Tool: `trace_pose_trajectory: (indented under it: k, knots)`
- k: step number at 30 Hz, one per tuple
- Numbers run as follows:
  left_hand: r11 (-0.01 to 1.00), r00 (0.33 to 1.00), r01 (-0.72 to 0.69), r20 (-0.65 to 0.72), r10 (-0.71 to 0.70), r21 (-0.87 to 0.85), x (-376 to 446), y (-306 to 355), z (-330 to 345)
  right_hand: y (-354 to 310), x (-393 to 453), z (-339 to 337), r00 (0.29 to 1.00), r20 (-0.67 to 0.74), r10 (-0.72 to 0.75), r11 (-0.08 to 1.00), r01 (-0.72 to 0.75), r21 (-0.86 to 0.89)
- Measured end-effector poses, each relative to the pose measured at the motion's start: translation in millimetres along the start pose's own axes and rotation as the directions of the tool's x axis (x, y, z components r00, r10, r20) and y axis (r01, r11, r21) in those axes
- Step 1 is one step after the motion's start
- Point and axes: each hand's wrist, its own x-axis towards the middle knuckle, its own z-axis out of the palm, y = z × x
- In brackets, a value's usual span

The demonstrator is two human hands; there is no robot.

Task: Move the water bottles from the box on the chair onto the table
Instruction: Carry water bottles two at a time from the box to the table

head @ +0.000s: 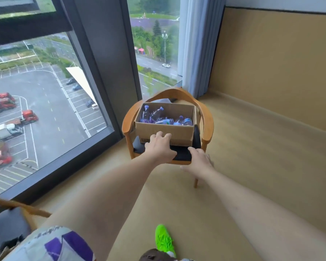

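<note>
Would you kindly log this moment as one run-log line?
phase: reaching | left hand: open, before brown cardboard box | right hand: open | blue-capped water bottles: boxed | wooden armchair

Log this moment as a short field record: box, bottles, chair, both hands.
box: open cardboard box on the chair seat
bottles: water bottles with blue caps, jumbled inside the box
chair: wooden armchair, dark seat, by the window
left hand: empty, fingers at the box's front wall
right hand: empty, open, over the seat's front edge
table: not in view
</note>
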Motion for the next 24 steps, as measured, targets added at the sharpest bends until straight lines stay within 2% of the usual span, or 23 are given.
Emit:
trace_pose_trajectory:
  k: [4, 8, 17, 20, 24]
  knots:
    - [0.999, 1.000, 0.002, 0.028, -0.001, -0.032, 83.4, -18.7, -17.3, -25.8, 74.7, -20.1, 1.000, 0.005, 0.020, 1.000, -0.019, -0.024]
    - [0.995, 0.996, 0.066, 0.068, -0.061, -0.075, 146.7, -44.4, -24.1, -46.3, 135.2, -27.4, 0.999, 0.017, 0.032, 0.999, -0.032, -0.010]
    - [0.977, 0.970, 0.201, 0.153, -0.187, -0.078, 268.5, -113.8, -7.0, -80.3, 288.6, -16.8, 0.989, 0.147, 0.026, 1.000, -0.025, -0.003]
    - [0.967, 0.962, 0.238, 0.162, -0.221, -0.092, 322.2, -133.0, 0.9, -82.6, 353.7, -9.6, 0.981, 0.191, 0.043, 0.999, -0.048, 0.021]
    - [0.920, 0.925, 0.355, 0.204, -0.320, -0.166, 390.3, -152.2, 22.6, -77.8, 432.7, 6.1, 0.959, 0.263, 0.103, 0.991, -0.121, 0.054]
